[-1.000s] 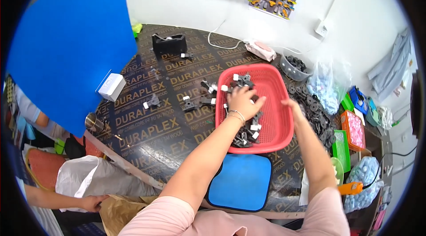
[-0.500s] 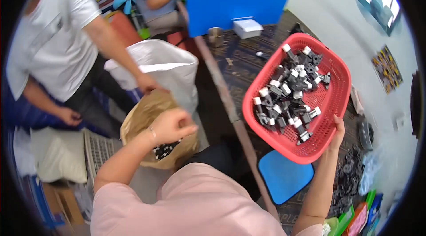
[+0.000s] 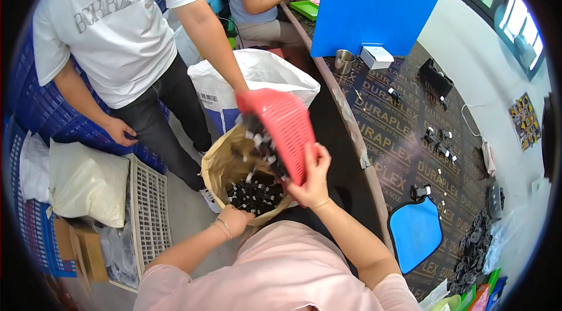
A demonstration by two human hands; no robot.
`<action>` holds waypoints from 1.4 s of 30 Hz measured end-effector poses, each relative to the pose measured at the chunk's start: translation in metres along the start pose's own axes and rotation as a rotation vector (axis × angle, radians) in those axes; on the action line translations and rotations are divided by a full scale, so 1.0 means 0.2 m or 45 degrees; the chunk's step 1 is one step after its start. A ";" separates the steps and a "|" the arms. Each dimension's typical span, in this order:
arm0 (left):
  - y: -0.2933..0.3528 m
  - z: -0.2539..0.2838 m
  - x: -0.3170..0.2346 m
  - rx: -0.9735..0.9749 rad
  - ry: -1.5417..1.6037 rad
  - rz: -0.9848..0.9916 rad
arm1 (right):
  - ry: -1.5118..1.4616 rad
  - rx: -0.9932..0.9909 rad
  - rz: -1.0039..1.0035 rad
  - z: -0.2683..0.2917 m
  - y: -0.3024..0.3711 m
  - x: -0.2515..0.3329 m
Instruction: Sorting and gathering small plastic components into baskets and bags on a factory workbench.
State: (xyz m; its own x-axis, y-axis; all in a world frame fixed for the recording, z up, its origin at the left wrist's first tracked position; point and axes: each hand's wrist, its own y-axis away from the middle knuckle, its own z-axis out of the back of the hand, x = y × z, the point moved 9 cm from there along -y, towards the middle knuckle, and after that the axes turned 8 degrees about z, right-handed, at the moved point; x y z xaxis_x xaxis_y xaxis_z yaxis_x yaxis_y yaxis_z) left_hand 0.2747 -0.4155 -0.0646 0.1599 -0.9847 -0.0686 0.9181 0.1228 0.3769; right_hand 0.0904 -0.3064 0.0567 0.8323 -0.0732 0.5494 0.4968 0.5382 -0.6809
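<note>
In my right hand [image 3: 311, 179] is the lower edge of a red plastic basket [image 3: 287, 129], tipped steeply over the bag with its open side to the left. Small black-and-white plastic parts [image 3: 257, 141], blurred by motion, tumble out of it. Below, a brown paper bag [image 3: 213, 162] stands open, with many such parts [image 3: 253, 194] heaped inside. My left hand [image 3: 235, 220] is closed on the bag's near rim. A co-worker's forearm [image 3: 216, 42] reaches to the bag's far side; that hand is hidden behind the basket.
A white woven sack [image 3: 275, 74] stands behind the bag. On the right, the dark table [image 3: 404, 153] bears a blue pad [image 3: 415, 232], scattered parts, a metal cup [image 3: 344, 60] and a white box [image 3: 376, 56]. A blue partition [image 3: 374, 7] rises beyond. Left lies a white crate [image 3: 149, 211].
The basket has moved left from above the table and tipped, and its parts now fall into the bag. My left hand has lowered onto the bag's rim. The view has shifted.
</note>
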 end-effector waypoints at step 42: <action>-2.13 1.17 -1.71 -0.479 0.150 -1.097 | 1.032 1.083 -1.210 1.68 0.05 -1.63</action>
State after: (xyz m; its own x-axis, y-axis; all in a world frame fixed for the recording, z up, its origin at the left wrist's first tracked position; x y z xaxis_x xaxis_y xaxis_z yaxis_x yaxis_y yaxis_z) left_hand -0.2568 -0.1597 0.0138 -0.6108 -0.7386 -0.2852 0.7906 -0.5889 -0.1680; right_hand -0.2584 0.0038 0.0341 0.3405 -0.9402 0.0100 0.8626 0.3166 0.3945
